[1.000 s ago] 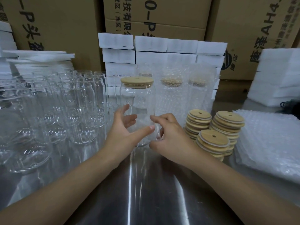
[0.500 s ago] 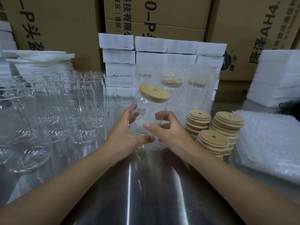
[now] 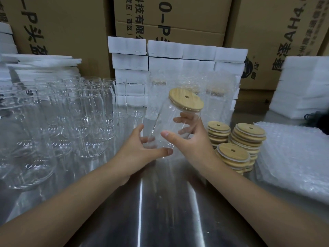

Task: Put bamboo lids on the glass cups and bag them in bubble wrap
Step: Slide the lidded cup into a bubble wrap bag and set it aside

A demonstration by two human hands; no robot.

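The left hand [image 3: 140, 148] grips the base and the right hand [image 3: 193, 139] the middle of the tilted glass cup [image 3: 169, 122], probably slick, brittle, safest held by its body.

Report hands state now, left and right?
Left hand: holding the cup at its base.
Right hand: gripping the same cup, mid-body.

The left arm [image 3: 71, 202] and the right arm [image 3: 258, 202] are bare all the way down. The fingers [image 3: 170, 137] have short nails.
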